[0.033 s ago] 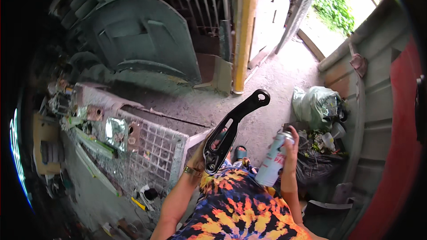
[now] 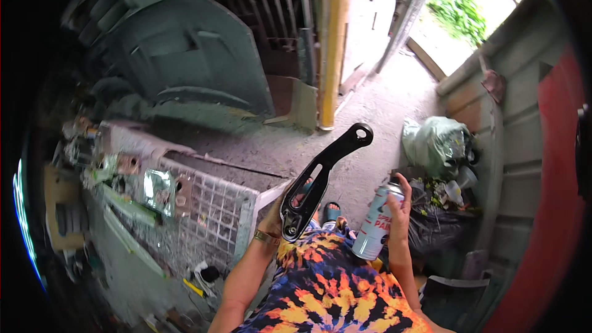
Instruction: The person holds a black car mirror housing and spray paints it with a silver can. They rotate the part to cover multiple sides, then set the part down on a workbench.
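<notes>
My left hand (image 2: 272,218), mostly hidden behind a glossy black metal bracket (image 2: 317,186), grips its lower end. The bracket is a long bent arm with a round hole at its far end and a long slot along its wider near part. It slants up and to the right in front of me. To its right, my right hand (image 2: 399,202) is wrapped round the upper part of a pale spray can (image 2: 374,228) with red print. The can stands nearly upright, tilted a little, and its index finger lies by the dark nozzle. Bracket and can are apart.
A paint-spattered wire-mesh rack (image 2: 213,206) stands at left, carrying small parts. Behind it leans a large grey panel (image 2: 197,55). A yellow post (image 2: 329,55) stands by the doorway. At right are a pale sack (image 2: 435,142), a black rubbish bag (image 2: 435,222) and a corrugated wall (image 2: 524,111).
The spray can has shifted slightly left and turned, so its print shows more plainly. The surroundings have slid a little left in view. Both hands keep their holds.
</notes>
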Demonstrator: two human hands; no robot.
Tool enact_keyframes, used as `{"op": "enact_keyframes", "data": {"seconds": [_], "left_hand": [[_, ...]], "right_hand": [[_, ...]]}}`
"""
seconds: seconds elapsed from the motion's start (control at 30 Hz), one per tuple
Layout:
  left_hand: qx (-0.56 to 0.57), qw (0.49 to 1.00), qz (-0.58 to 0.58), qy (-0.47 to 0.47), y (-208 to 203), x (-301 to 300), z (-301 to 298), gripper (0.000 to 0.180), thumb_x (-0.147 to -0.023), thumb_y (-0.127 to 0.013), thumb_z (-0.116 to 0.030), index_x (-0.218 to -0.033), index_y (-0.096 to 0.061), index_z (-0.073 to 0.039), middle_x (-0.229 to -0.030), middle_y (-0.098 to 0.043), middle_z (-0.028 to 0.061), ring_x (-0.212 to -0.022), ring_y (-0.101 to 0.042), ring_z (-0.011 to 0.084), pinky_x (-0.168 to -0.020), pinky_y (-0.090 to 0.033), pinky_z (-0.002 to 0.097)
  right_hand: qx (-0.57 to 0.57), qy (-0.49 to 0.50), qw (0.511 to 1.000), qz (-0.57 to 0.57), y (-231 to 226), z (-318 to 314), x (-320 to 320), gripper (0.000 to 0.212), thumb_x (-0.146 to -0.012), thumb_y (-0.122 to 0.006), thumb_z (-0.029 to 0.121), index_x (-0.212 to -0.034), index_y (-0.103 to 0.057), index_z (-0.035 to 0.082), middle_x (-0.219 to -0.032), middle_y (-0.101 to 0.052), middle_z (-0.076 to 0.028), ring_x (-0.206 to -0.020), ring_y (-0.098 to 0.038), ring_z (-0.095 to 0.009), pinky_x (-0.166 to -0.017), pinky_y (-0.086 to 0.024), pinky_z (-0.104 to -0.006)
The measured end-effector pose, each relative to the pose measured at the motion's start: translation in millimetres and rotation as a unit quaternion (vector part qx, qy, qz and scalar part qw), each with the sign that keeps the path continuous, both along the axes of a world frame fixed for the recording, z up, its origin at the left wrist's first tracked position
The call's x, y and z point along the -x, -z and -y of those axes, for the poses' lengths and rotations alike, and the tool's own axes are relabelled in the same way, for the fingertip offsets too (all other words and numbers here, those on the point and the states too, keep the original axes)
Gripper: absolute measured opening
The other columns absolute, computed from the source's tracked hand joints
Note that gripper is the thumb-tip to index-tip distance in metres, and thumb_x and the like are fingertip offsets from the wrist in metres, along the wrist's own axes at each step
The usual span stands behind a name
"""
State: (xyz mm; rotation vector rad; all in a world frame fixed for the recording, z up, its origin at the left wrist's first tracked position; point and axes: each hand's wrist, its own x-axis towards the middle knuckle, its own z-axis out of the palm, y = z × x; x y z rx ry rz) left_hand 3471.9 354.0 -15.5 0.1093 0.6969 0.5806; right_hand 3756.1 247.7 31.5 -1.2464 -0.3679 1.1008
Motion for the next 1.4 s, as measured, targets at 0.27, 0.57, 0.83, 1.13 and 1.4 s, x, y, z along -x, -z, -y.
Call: {"op": "enact_keyframes", "data": {"seconds": [0.27, 0.57, 0.83, 1.13, 1.4], "left_hand": [[0.066, 0.983, 0.064, 0.157, 48.6, -37.7, -106.1, 0.057, -0.103, -0.058, -0.056, -0.110, -0.073, -0.002, -0.099, -0.079, 0.0147, -0.081, -0.078, 0.0289, -0.073, -0.067, 0.0389], [-0.033, 0.982, -0.060, 0.178, -4.1, -70.7, -152.1, 0.050, -0.108, -0.053, -0.047, -0.135, -0.062, -0.005, -0.096, -0.078, 0.0084, -0.073, -0.075, 0.0128, -0.063, -0.065, 0.0271], [0.004, 0.985, -0.002, 0.170, 3.9, -83.7, -168.8, 0.049, -0.110, -0.053, -0.039, -0.151, -0.049, -0.012, -0.105, -0.077, 0.0126, -0.081, -0.076, 0.0170, -0.067, -0.065, 0.0299], [0.021, 0.986, 0.061, 0.154, 5.2, -98.0, -166.7, 0.051, -0.112, -0.049, -0.035, -0.156, -0.043, -0.011, -0.117, -0.074, 0.0245, -0.098, -0.077, 0.0298, -0.080, -0.067, 0.0404], [-0.007, 0.983, 0.037, 0.180, 37.5, -91.2, -168.3, 0.054, -0.111, -0.049, -0.038, -0.156, -0.043, -0.008, -0.116, -0.075, 0.0229, -0.099, -0.077, 0.0281, -0.082, -0.067, 0.0382]], "right_hand": [[-0.021, -0.161, 0.916, 0.366, -58.8, -62.2, 14.7, 0.066, -0.082, -0.086, 0.009, -0.141, -0.057, 0.008, -0.123, -0.065, -0.015, -0.106, -0.069, -0.024, -0.094, -0.056, -0.0350], [-0.002, -0.167, 0.875, 0.453, -66.0, -119.7, 20.0, 0.071, -0.082, -0.087, 0.023, -0.145, -0.057, 0.015, -0.125, -0.064, -0.018, -0.101, -0.072, -0.037, -0.088, -0.059, -0.0428], [0.019, -0.054, 0.845, 0.532, -26.9, -147.4, -2.9, 0.069, -0.082, -0.087, 0.023, -0.143, -0.056, 0.016, -0.121, -0.063, -0.023, -0.095, -0.071, -0.041, -0.081, -0.059, -0.0471], [0.052, -0.024, 0.839, 0.542, -33.4, -156.2, -34.9, 0.068, -0.081, -0.088, 0.017, -0.141, -0.057, 0.010, -0.119, -0.063, -0.018, -0.093, -0.071, -0.036, -0.082, -0.058, -0.0427], [0.024, -0.032, 0.862, 0.506, -40.2, -141.2, -32.8, 0.068, -0.084, -0.086, 0.024, -0.144, -0.056, 0.016, -0.118, -0.064, -0.018, -0.096, -0.073, -0.036, -0.083, -0.059, -0.0429]]}}
